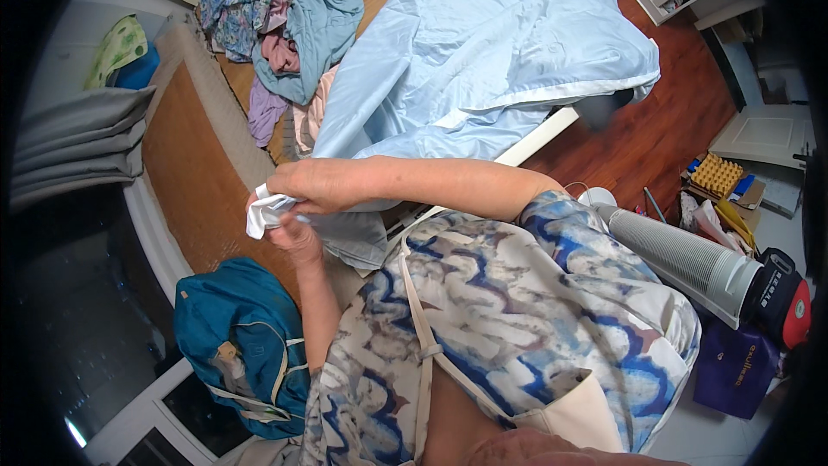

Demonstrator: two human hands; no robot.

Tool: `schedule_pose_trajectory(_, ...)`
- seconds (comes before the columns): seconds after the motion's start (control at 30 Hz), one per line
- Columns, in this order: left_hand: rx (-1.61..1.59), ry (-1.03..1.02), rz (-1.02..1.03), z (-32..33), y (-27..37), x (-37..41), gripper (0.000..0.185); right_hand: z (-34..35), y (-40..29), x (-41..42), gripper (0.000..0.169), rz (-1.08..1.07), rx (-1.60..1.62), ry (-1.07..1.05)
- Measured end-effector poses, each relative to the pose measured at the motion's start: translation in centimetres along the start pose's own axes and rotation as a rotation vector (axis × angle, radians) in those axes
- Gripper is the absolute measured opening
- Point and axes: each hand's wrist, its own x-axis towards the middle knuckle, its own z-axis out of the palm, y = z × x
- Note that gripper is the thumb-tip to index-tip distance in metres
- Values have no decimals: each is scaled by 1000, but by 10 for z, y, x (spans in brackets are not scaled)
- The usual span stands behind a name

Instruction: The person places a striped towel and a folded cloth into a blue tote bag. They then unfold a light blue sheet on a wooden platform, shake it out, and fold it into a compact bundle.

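Both my hands are close together left of the middle, gripping a bunched white piece of fabric (264, 212). My right hand (323, 184) reaches across from the right and holds it from above. From below, my left hand (299, 241) pinches the same piece. A large light blue satiny bed cover (491, 32) with a white edge spreads over the bed beyond my right forearm. A paler stretch of cloth (356, 236) hangs below that forearm; whether the fabric in my hands joins the cover is hidden by the arm.
Crumpled bedding (323, 6) in teal, floral and pink lies at the far left. Beside my left arm sits a teal bag (239, 336). A white tower-shaped appliance (679, 252) and a purple bag (737, 369) are at right. Grey folded curtain fabric (81, 142) hangs at left.
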Motion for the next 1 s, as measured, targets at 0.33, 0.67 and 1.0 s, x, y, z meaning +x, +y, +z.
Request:
schedule_pose_trajectory(0.33,351,36,41,-26,27,44,12,7,-5,-4,49,114,20,243)
schedule_pose_trajectory(0.67,576,255,286,-66,100,123,30,-30,-3,-82,31,491,-157,12)
schedule_pose_trajectory(1.0,289,402,190,-77,156,145,32,-81,26,-177,51,649,-83,-147)
